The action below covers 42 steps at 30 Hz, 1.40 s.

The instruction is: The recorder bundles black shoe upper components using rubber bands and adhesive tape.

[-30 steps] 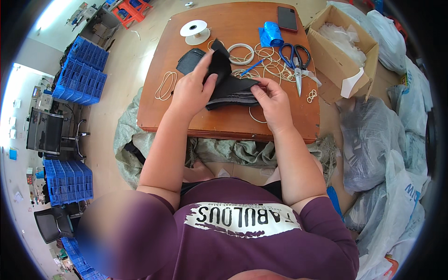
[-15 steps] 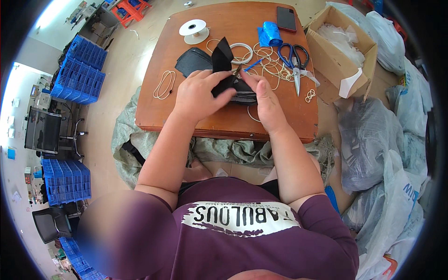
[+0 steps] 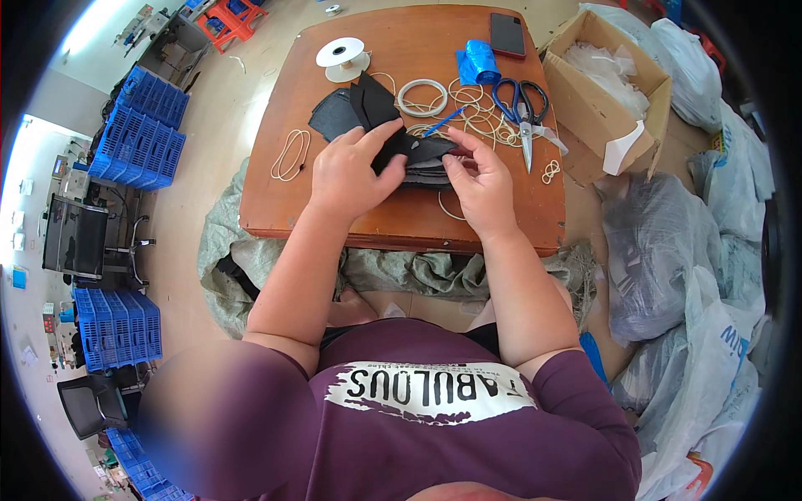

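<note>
My left hand (image 3: 352,177) lies at the left of a stack of flat black fabric pieces (image 3: 428,177). Its fingers and thumb are closed on a black fabric piece (image 3: 428,149) at the top of the stack. The thumb and forefinger of my right hand (image 3: 484,185) pinch the right end of that same piece. Beyond my left fingers, a black flap (image 3: 373,100) leans over a fan of dark grey pieces (image 3: 333,115). My palms and fingers hide part of the stack.
On the brown table (image 3: 284,209) are a white spool (image 3: 341,52), a white ring (image 3: 422,98), tangled cream cord (image 3: 478,117), a blue pen (image 3: 443,123), scissors (image 3: 525,134), a blue roll (image 3: 479,63) and a phone (image 3: 507,35). An open carton (image 3: 606,142) and plastic bags (image 3: 660,250) stand to the right.
The black flap has tipped left from upright onto the grey pieces. My right hand has moved slightly right and down, away from my left, and now pinches the top piece's right end.
</note>
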Each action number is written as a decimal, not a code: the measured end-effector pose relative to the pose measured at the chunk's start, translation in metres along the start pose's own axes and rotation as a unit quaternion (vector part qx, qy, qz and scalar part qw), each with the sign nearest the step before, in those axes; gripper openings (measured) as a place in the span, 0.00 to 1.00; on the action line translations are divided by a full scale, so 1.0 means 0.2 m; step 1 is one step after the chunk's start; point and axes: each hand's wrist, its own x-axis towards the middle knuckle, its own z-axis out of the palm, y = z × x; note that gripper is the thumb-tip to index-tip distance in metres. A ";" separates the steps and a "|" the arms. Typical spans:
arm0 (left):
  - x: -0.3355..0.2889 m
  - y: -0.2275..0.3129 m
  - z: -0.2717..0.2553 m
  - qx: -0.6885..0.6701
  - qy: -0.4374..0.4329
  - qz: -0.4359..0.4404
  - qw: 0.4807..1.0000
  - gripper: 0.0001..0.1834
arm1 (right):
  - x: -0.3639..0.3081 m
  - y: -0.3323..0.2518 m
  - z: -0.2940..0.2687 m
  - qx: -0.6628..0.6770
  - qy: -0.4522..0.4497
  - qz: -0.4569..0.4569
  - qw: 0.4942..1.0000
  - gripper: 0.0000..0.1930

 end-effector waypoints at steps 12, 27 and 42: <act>0.01 0.05 0.05 0.047 0.034 -0.003 0.998 0.21 | 0.00 -0.04 0.03 0.114 -0.072 -0.041 0.990 0.18; -0.06 -0.71 -0.48 -0.192 0.421 -0.245 0.852 0.34 | -0.01 0.03 0.01 -0.181 -0.068 -0.204 0.960 0.15; -0.71 -0.65 -0.12 0.035 -0.066 -0.006 0.997 0.11 | 0.00 0.03 0.02 -0.011 -0.038 -0.042 0.998 0.09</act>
